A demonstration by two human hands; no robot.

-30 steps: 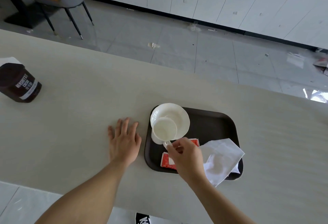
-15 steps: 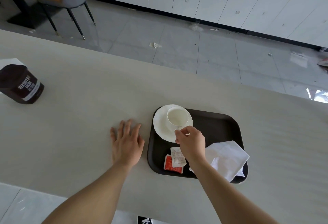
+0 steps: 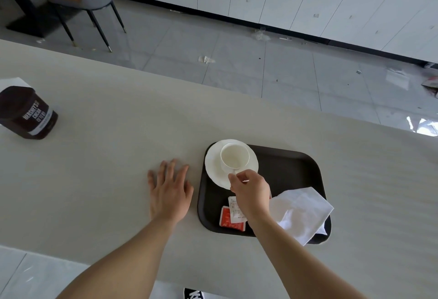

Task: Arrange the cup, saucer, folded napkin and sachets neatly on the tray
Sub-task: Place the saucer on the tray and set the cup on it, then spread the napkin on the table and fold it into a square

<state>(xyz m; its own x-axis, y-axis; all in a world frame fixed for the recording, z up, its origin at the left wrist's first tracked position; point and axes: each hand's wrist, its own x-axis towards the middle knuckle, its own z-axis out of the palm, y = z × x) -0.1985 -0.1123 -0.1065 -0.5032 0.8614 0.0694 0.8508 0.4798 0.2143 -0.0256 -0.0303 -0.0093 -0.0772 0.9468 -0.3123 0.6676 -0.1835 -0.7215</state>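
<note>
Head view shows the right hand (image 3: 251, 189) pinching the handle of the cup (image 3: 234, 156), which stands on the saucer (image 3: 213, 170) in the tray's (image 3: 284, 168) far left corner, left hand (image 3: 169, 187) flat and open on the bench (image 3: 118, 156); best centre the cup before letting go gently.

brown tub (image 3: 26, 112) (lying tilted), "HERSHEY'S COCOA"

One tray (image 3: 284, 170), cup (image 3: 234, 157), saucer (image 3: 213, 168), napkin (image 3: 303, 211) and cocoa tub (image 3: 28, 114); two sachets (image 3: 226, 218).
</note>
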